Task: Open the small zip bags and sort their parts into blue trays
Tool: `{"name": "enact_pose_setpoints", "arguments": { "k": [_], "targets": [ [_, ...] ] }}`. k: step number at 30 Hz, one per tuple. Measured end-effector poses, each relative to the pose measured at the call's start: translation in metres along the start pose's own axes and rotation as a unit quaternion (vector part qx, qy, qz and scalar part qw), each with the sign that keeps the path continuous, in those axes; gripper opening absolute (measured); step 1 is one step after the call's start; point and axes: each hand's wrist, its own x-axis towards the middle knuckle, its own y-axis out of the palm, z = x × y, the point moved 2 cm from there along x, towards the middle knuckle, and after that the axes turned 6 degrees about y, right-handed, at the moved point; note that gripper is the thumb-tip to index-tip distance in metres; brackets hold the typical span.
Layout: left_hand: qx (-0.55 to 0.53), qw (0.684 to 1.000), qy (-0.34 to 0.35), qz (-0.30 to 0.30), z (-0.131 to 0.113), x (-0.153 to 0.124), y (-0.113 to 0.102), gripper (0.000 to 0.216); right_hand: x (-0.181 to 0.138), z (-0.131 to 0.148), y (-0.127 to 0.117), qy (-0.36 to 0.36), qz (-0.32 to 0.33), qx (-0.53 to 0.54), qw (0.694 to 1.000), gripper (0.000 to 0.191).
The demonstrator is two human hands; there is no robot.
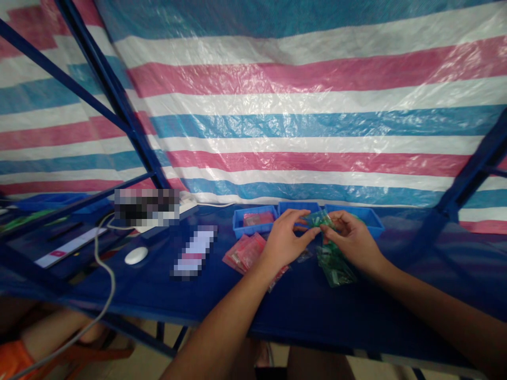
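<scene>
My left hand (288, 237) and my right hand (352, 237) meet over the table in front of the blue bins. Between the fingertips of both is a small green plastic bag (317, 217), pinched at its two sides; what it contains is too blurred to make out. Below my right hand lie more green bags (336, 268) on the table. Several pink bags (246, 253) are spread to the left, partly covered by my left wrist. A small clear packet (304, 255) rests between the two piles.
Three blue bins stand along the back: a left bin (240, 230) with pink bags inside, a middle bin (297, 206) and a right bin (374, 224). Leftward are a phone (197, 248), a white oval object (136, 256) and a pale cable (111, 279). Blue frame bars flank the table (222, 295). Another person's arm (51, 332) shows at lower left.
</scene>
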Motion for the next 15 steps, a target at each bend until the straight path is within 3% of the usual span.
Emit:
{"name": "enact_pose_setpoints", "arguments": {
  "k": [4,8,11,15],
  "targets": [
    [-0.012,0.999,0.013,0.027,-0.003,0.001,0.002,0.040,-0.002,-0.002,0.002,-0.005,0.023,0.000,1.000,0.034],
    [0.043,0.999,0.031,-0.003,-0.003,0.003,-0.003,0.031,-0.001,-0.004,-0.004,0.026,0.003,-0.005,1.000,0.038],
    [0.072,0.997,0.009,-0.021,-0.003,0.003,-0.006,0.042,-0.001,-0.001,-0.008,0.006,-0.022,-0.032,0.999,0.034],
    [0.016,0.998,0.014,0.060,-0.004,0.000,-0.001,0.060,-0.002,0.004,-0.009,-0.086,-0.027,-0.104,0.990,0.018]
  ]
}}
